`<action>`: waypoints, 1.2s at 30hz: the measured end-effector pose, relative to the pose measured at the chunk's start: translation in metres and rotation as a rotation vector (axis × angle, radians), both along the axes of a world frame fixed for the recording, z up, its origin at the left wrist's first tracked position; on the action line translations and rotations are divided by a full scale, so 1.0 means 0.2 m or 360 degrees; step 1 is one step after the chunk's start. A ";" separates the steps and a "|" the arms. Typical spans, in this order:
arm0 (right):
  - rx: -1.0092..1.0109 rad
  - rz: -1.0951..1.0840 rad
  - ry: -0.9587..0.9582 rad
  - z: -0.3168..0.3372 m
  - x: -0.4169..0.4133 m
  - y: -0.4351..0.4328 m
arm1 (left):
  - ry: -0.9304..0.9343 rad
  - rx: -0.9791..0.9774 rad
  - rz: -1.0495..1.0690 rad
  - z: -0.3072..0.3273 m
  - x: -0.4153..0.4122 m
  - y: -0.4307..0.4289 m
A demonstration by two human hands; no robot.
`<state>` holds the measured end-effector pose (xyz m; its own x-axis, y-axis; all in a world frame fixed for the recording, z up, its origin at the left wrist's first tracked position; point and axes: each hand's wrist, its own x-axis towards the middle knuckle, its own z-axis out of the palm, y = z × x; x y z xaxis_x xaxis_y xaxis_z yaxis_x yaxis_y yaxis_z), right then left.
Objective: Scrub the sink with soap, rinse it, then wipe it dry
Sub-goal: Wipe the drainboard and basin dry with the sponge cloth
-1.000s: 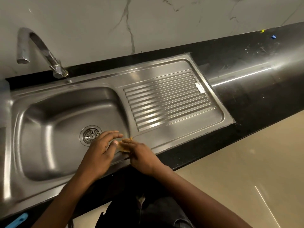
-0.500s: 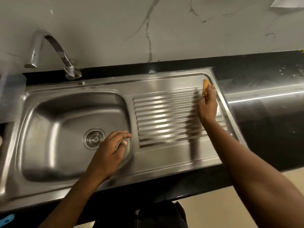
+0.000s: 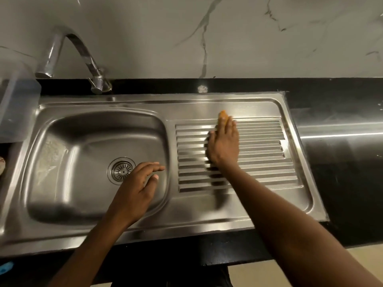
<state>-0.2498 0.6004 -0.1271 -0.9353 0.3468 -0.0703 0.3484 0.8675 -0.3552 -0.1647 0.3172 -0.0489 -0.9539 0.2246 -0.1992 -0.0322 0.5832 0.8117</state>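
a kitchen: steel sink (image 3: 99,230), tap (image 3: 83,52), black counter (image 3: 342,172), marble wall (image 3: 228,34)

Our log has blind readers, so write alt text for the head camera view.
A person's right hand presses a small orange sponge with straight fingers against the ribbed drainboard of a stainless steel sink. The left hand is open above the basin, near the drain. A curved faucet stands back left, with black countertop around.
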 end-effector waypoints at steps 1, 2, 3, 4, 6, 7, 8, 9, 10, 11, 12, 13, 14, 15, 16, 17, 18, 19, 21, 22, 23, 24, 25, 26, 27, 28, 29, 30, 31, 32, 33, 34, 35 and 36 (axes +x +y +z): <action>-0.0029 0.0088 -0.0008 -0.01 0.00 -0.10 | -0.0004 0.0003 0.0012 0.00 0.00 -0.01; -0.0053 0.0183 0.0001 -0.01 -0.01 -0.19 | -0.0014 0.0001 0.0025 0.00 0.01 -0.01; -0.0076 0.0281 0.0013 -0.01 -0.01 -0.27 | -0.0024 -0.0005 0.0037 0.00 0.01 -0.02; -0.0093 0.0371 0.0021 -0.01 -0.01 -0.34 | -0.0028 -0.0013 0.0050 0.00 0.02 -0.03; -0.0116 0.0534 0.0013 0.00 -0.01 -0.43 | -0.0010 -0.0024 0.0083 0.00 0.02 -0.04; -0.0113 0.0617 0.0022 0.00 -0.01 -0.45 | 0.0001 -0.0026 0.0099 0.00 0.02 -0.04; -0.0114 0.0707 0.0052 0.00 -0.02 -0.46 | 0.0010 -0.0032 0.0105 -0.01 0.02 -0.03; -0.0143 0.0810 0.0092 -0.01 -0.03 -0.46 | 0.0014 -0.0036 0.0105 -0.01 0.02 -0.03; -0.0204 0.0932 0.0137 -0.01 -0.04 -0.45 | 0.0013 -0.0039 0.0111 -0.01 0.01 -0.03; -0.0301 0.1052 0.0168 0.00 -0.05 -0.43 | 0.0010 -0.0039 0.0117 -0.01 0.01 -0.03; -0.0407 0.1138 0.0192 0.00 -0.07 -0.39 | 0.0002 -0.0037 0.0128 -0.01 0.01 -0.03; -0.0498 0.1156 0.0212 0.02 -0.09 -0.35 | 0.0000 -0.0028 0.0142 -0.01 0.01 -0.03; -0.0578 0.1082 0.0225 0.05 -0.12 -0.30 | 0.0001 -0.0015 0.0158 -0.01 0.01 -0.03; -0.0662 0.0936 0.0243 0.08 -0.14 -0.25 | 0.0003 0.0000 0.0173 -0.01 0.01 -0.04; -0.0742 0.0749 0.0289 0.11 -0.17 -0.19 | 0.0001 0.0014 0.0190 -0.01 0.01 -0.04; -0.0794 0.0574 0.0370 0.13 -0.20 -0.13 | 0.0000 0.0027 0.0204 -0.01 0.02 -0.05; -0.0791 0.0400 0.0458 0.14 -0.23 -0.06 | 0.0002 0.0034 0.0216 -0.01 0.02 -0.06; -0.0704 0.0216 0.0506 0.14 -0.26 0.02 | 0.0007 0.0042 0.0226 -0.01 0.02 -0.07; -0.0436 -0.0118 0.0445 0.11 -0.33 0.17 | 0.0033 0.0050 0.0258 -0.01 0.04 -0.11; -0.0318 -0.0204 0.0378 0.08 -0.36 0.22 | 0.0050 0.0047 0.0272 -0.01 0.05 -0.13; -0.0245 -0.0246 0.0315 0.06 -0.38 0.24 | 0.0063 0.0045 0.0282 -0.01 0.06 -0.16; -0.0205 -0.0266 0.0258 0.04 -0.39 0.23 | 0.0073 0.0045 0.0291 -0.02 0.06 -0.18; -0.0162 -0.0263 0.0207 0.03 -0.40 0.18 | 0.0081 0.0052 0.0302 -0.02 0.07 -0.21; -0.0113 -0.0260 0.0165 0.02 -0.41 0.13 | 0.0079 0.0058 0.0311 -0.02 0.08 -0.23; -0.0073 -0.0258 0.0135 0.01 -0.41 0.06 | 0.0073 0.0063 0.0316 -0.02 0.08 -0.26; -0.0042 -0.0243 0.0112 0.00 -0.42 -0.03 | 0.0069 0.0067 0.0318 -0.03 0.09 -0.29; -0.0027 -0.0207 0.0092 0.00 -0.42 -0.12 | 0.0063 0.0076 0.0320 -0.03 0.10 -0.31; -0.0021 -0.0145 0.0083 0.00 -0.41 -0.24 | 0.0056 0.0085 0.0325 -0.03 0.10 -0.34; -0.0032 -0.0061 0.0091 0.01 -0.41 -0.36 | 0.0056 0.0090 0.0329 -0.03 0.11 -0.36; -0.0059 0.0039 0.0104 0.02 -0.41 -0.49 | 0.0059 0.0091 0.0334 -0.02 0.11 -0.39; -0.0096 0.0134 0.0106 0.03 -0.41 -0.62 | 0.0060 0.0092 0.0338 -0.02 0.11 -0.41; -0.0130 0.0209 0.0093 0.04 -0.42 -0.74 | 0.0055 0.0098 0.0345 -0.01 0.11 -0.44; -0.0162 0.0254 0.0074 0.04 -0.42 -0.85 | 0.0049 0.0109 0.0353 0.00 0.12 -0.46; -0.0189 0.0276 0.0051 0.05 -0.43 -0.93 | 0.0047 0.0119 0.0361 0.02 0.12 -0.49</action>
